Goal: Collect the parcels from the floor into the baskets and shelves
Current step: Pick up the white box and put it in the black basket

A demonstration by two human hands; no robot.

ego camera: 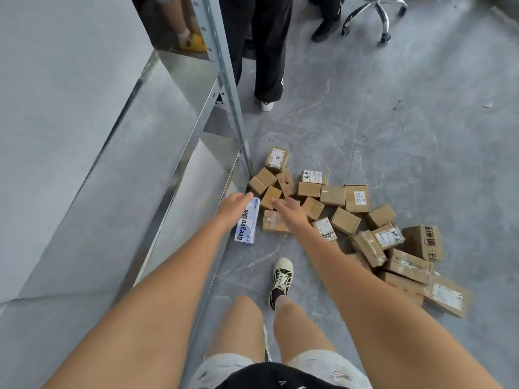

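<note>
Grey marbled tile floor (421,136), white veining, glossy. Left hand (234,204) stretched down, fingers fairly straight, over the top end of a white-and-blue Deeyeo box (248,221); touching or just above, cannot tell, no visible grip. Right hand (289,209) also extended, fingers loosely spread, holding nothing, hovering over the near edge of the pile of brown cardboard parcels (348,220). Pile scattered on floor just beyond and to the right of right hand, trailing back along the right forearm; some taped, some with white labels. Deeyeo box flat on floor between both hands, beside the foot of the metal shelf upright (224,88). Grey shelf boards (70,136) left of left hand, stepped in tiers, bare where seen. Own sneaker (280,279) on tile below the hands. Farther off beyond the pile: another person's black trousers (269,51), white shoe, chrome office chair base (376,15).
</note>
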